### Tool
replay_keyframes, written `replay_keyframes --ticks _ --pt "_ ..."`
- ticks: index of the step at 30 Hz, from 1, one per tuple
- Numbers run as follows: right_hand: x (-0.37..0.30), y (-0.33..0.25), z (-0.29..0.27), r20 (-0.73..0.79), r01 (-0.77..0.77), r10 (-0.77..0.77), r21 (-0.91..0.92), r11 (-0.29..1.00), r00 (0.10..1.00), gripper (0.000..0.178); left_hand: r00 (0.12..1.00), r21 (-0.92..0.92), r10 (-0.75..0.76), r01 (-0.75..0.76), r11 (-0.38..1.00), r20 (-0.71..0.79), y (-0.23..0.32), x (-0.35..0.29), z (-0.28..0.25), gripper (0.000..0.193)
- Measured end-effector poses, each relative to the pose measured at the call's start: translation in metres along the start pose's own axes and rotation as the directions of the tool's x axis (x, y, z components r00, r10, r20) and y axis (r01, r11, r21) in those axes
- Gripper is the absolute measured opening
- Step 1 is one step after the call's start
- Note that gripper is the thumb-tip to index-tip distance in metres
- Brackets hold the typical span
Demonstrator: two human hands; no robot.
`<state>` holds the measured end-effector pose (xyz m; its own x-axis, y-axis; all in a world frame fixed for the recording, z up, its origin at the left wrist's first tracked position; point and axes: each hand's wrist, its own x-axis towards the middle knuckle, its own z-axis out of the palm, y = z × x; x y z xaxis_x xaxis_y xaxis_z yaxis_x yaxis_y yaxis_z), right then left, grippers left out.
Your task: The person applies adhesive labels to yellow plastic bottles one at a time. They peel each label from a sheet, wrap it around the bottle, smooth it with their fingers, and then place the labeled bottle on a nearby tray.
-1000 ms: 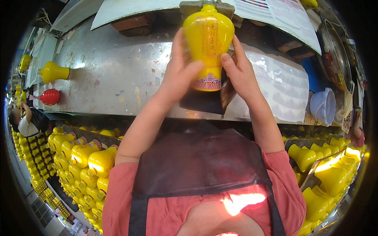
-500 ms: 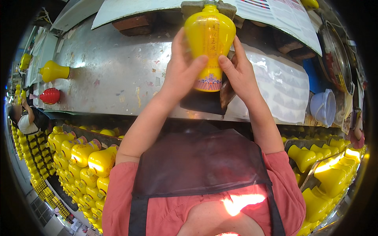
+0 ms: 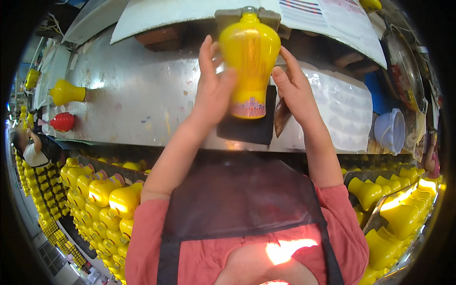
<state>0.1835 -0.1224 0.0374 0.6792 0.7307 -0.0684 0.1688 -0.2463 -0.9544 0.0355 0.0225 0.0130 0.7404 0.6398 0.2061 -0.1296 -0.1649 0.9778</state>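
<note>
A yellow bottle [image 3: 250, 57] with a patterned band at its base lies in front of me. Its neck points away, against a grey notched block [image 3: 223, 20], and its base end is over a black pad [image 3: 251, 130]. At its left side, my left hand [image 3: 213, 88] is open and slightly blurred, with the thumb close to or touching the bottle. My right hand [image 3: 295, 85] has its fingers apart at the bottle's right side; its fingertips are near the shoulder, contact unclear. Below that hand is a dark brown flat, pointed piece [image 3: 282, 118].
On the metal table [image 3: 142, 90], another yellow bottle [image 3: 68, 92] and a red ribbed squeeze bulb [image 3: 62, 122] lie far left. White sheets [image 3: 339, 104] and a pale bucket [image 3: 389, 130] are to the right. Racks of yellow bottles [image 3: 102, 192] flank me. A person [image 3: 35, 147] works far left.
Both hands have loosened from the bottle, and the fingers have spread. The bottle has shifted slightly toward me and left, and its printed front has blurred.
</note>
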Motion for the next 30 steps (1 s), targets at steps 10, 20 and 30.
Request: replay_keyframes --ticks 10,20,30 --pt "0.035 -0.036 0.005 -0.093 0.209 -0.232 -0.207 0.956 0.968 0.062 0.936 0.612 0.314 -0.343 0.713 0.160 0.012 0.023 0.000 0.077" --pt "0.034 -0.033 0.010 -0.073 0.203 -0.208 -0.064 0.977 0.975 0.057 0.940 0.659 0.274 -0.339 0.671 0.204 0.023 0.026 0.003 0.074" --pt "0.043 -0.055 0.001 -0.048 0.053 -0.066 -0.229 0.972 0.997 0.066 0.932 0.648 0.306 -0.357 0.673 0.195 0.021 0.028 0.003 0.084"
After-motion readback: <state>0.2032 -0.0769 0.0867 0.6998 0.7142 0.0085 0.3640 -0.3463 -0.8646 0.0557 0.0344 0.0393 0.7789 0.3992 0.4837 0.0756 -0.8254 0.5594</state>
